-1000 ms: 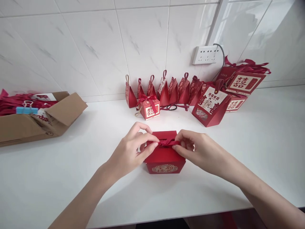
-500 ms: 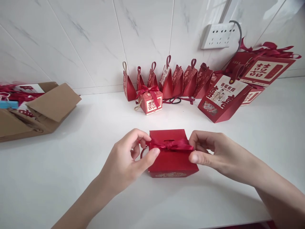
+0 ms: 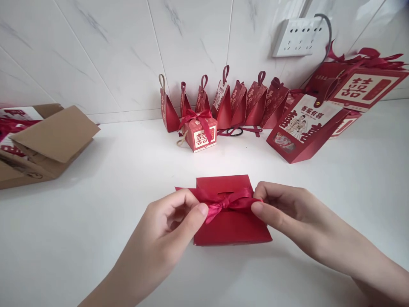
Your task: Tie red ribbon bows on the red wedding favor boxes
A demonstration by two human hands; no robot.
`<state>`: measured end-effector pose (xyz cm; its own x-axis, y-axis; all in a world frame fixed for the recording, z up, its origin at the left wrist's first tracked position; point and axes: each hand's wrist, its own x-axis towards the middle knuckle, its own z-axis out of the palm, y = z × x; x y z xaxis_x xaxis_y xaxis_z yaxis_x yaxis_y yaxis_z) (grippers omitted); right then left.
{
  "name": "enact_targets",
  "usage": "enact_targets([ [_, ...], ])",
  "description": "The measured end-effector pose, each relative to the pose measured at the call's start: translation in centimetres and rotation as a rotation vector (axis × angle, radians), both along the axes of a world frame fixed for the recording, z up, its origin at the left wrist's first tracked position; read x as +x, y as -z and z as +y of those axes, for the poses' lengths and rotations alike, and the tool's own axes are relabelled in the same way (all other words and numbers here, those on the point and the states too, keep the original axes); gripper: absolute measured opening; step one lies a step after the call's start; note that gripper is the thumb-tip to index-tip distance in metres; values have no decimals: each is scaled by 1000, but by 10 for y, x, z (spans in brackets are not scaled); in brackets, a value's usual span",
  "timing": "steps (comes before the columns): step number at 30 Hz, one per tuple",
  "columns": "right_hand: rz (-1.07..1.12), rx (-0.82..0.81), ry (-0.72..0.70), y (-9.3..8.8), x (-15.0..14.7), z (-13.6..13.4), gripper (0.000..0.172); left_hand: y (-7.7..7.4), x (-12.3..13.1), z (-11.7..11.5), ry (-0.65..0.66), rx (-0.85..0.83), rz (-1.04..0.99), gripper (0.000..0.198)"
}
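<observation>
A red gift box [image 3: 233,230] stands on the white countertop in front of me, its top closed. Across that top runs a dark red satin ribbon [image 3: 225,203], knotted in a bow at the middle beside a slot. At the bow's left side, my left hand [image 3: 179,221] pinches the ribbon between thumb and forefinger, and one tail sticks out behind those fingers. On the opposite side my right hand [image 3: 281,213] has its thumb and forefinger closed on the right loop. The curled fingers of both hands are partly hidden.
Several small red handled boxes [image 3: 220,106] line the tiled wall, with a bow-tied box [image 3: 201,134] before them. Larger red boxes [image 3: 306,128] stand at the right under a power strip [image 3: 297,37]. An open cardboard carton [image 3: 57,136] sits at the left.
My left thumb and forefinger have closed on the ribbon's left side, where they were apart. The box has tipped slightly, hiding its front face. The view has shifted a little.
</observation>
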<state>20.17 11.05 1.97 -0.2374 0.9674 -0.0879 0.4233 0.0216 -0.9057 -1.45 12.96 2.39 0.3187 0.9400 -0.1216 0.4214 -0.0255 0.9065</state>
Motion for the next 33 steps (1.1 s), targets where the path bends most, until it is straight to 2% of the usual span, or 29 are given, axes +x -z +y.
enact_targets([
  [6,-22,39,76,2,-7,0,38,0,-3,2,19,-31,7,38],
  [10,79,-7,46,5,-3,3,35,2,-7,4,63,-57,38,39],
  [15,196,-109,22,6,2,7,34,6,-11,9,103,17,59,32],
  [25,148,-90,0,7,12,12,34,9,-21,21,217,64,98,27],
  [29,180,-103,-47,9,15,14,32,8,-24,24,263,57,89,27],
  [33,224,-152,-34,12,20,16,30,7,-25,25,281,38,80,25],
])
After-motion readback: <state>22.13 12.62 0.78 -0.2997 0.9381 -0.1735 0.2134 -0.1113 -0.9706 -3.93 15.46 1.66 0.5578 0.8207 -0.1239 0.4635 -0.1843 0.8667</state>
